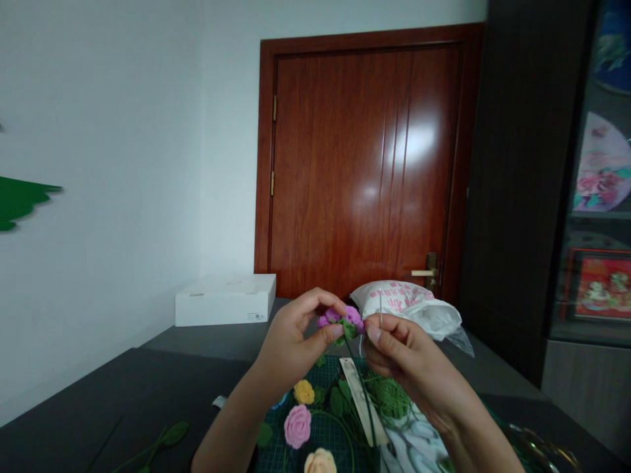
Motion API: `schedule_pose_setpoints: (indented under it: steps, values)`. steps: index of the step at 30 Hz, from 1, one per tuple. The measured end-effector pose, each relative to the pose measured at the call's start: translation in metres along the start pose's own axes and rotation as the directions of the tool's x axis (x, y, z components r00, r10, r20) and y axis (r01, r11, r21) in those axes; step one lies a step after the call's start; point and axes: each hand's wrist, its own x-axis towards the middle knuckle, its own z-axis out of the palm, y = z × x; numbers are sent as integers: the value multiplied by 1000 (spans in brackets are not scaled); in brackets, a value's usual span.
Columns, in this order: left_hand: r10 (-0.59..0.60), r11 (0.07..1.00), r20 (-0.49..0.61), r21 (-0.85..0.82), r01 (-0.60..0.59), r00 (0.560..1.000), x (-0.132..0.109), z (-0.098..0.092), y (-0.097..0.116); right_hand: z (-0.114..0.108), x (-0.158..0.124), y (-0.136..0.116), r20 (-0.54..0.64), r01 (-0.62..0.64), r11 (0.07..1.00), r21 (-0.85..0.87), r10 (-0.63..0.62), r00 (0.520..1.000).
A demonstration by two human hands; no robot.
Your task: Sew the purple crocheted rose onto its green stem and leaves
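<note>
My left hand [300, 332] pinches a purple crocheted flower [353, 315] with a green base, held above the mat. A dark green stem [362, 381] hangs from the flower's underside. At the flower's right edge, my right hand [401, 345] is closed with thumb and forefinger together. A thin metal needle [380, 305] stands upright out of that grip; its lower end is hidden by the fingers, so I cannot tell whether it has a hook. Below lie a pink crocheted rose [298, 426], a yellow flower [304, 392] and a cream flower [320, 461].
A green cutting mat [323, 437] lies on the dark table [187, 374]. Green yarn [392, 395] and a pale strip [357, 401] are under my hands. Behind are a white box [224, 302] and a white plastic bag [394, 299]. Scissors-like metal handles [535, 447] lie right; a leafy stem [173, 435], left.
</note>
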Motion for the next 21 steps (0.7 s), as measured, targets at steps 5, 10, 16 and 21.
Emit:
schedule_pose_setpoints:
  steps: [5, 10, 16, 21]
  values:
    - [80, 977, 11, 198, -81, 997, 2, 7, 9, 2, 1, 5, -148, 114, 985, -131, -134, 980]
    - [88, 966, -11, 247, -82, 996, 1, 14, 10, 8, 1, 11, -188, 172, 950, -262, -225, 956]
    - [117, 964, -117, 254, -85, 986, 0, 20, 7, 5, 2, 11, -122, 194, 926, -324, -245, 962]
    - [42, 999, -182, 24, -38, 982, 0, 19, 2, -1, 5, 9, -142, 252, 900, -356, -319, 937]
